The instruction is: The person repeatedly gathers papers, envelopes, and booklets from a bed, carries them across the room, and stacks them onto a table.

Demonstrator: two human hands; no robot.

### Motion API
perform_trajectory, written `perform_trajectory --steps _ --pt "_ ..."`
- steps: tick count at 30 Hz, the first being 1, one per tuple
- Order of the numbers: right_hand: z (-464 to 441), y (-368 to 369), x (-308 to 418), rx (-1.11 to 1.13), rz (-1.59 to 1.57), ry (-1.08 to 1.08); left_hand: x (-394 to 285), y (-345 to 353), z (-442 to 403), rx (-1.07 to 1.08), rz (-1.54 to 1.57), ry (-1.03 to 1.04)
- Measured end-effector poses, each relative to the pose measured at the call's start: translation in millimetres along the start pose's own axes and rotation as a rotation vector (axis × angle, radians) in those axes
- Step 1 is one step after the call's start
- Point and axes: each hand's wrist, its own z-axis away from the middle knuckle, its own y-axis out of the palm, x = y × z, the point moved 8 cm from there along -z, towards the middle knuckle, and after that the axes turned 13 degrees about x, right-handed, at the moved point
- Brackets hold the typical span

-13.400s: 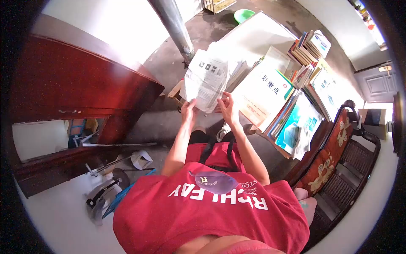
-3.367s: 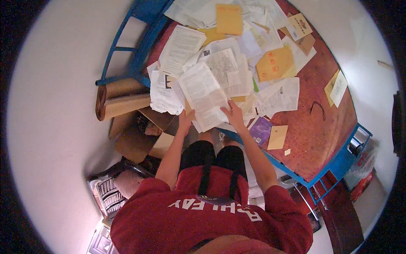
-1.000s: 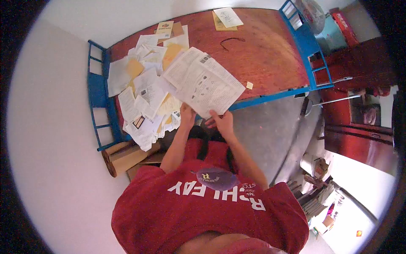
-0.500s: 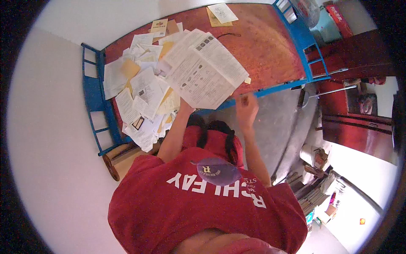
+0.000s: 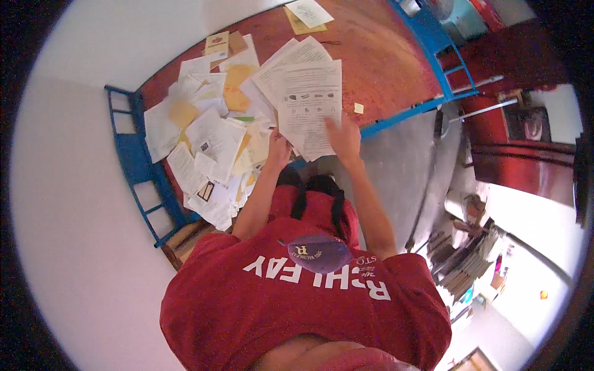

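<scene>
Several printed sheets (image 5: pixel 309 93) are fanned out in front of me, above the near edge of the red bed board. My left hand (image 5: pixel 279 150) is closed on their lower left corner. At their right edge, my right hand (image 5: pixel 344 137) touches the front sheet, its fingertips blurred and its thumb side partly hidden. Left of the held sheets lies a spread heap of papers (image 5: pixel 213 139) with yellow envelopes (image 5: pixel 182 114) among them. A small pale yellow slip (image 5: pixel 359 108) rests on the board right of my right hand.
The red board (image 5: pixel 371 55) has a blue metal frame (image 5: pixel 405 122) along its near edge and blue end rails (image 5: pixel 131 145). A white sheet (image 5: pixel 310 11) lies at its far side. Stacked books or papers (image 5: pixel 467 266) stand on the floor at the lower right, below a red cabinet (image 5: pixel 526 167).
My right hand, apart from the sheets half a second ago, has come back to their right edge. The front sheet has turned more upright. The view has shifted slightly to the right.
</scene>
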Motion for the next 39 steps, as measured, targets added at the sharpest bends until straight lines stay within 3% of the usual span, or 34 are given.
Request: perform_trajectory --steps 2,6,9,12,14,19,23,25,26,27,30,34,37,38,39 --pt "3 -2 -40 -0.134 -0.051 -0.002 -5 9 5 -0.166 -0.031 -0.031" --pt "49 -60 -84 -0.429 -0.071 0.080 17 0 -3 -0.079 -0.233 -0.180" --pt "95 -104 -111 -0.570 -0.126 0.277 31 5 -6 -0.059 -0.404 -0.257" --pt "135 -148 -106 -0.712 -0.323 0.173 48 31 -13 0.039 -0.415 -0.244" --pt "152 -170 -98 -0.720 -0.354 0.071 64 38 -17 -0.022 -0.525 -0.287" --pt "176 -173 -151 -0.695 -0.637 0.058 113 84 -26 0.196 -0.705 -0.388" --pt "196 -168 -195 -0.657 -0.800 0.047 162 140 -21 0.310 -0.567 -0.476" --pt "210 -163 -229 -0.639 -0.796 0.139 179 187 -8 0.536 -0.463 -0.568" --pt "218 -158 -248 -0.600 -0.792 0.235 180 219 6 0.419 -0.321 -0.521" --pt "228 -159 -261 -0.620 -0.802 0.238 197 218 6 0.436 -0.333 -0.532" --pt "273 -191 -269 -0.829 -0.082 0.301 238 243 14 0.591 -0.317 -0.621" --pt "326 -200 -312 -1.008 -0.122 0.317 268 299 40 0.682 -0.386 -0.764" --pt "362 -205 -334 -1.096 0.112 0.440 306 316 48 0.791 -0.478 -0.911" --pt "368 -194 -367 -0.966 -0.288 0.532 312 315 52 0.584 -0.531 -0.974" --pt "369 -173 -391 -0.816 -0.688 0.600 324 318 53 0.610 -0.541 -0.991"
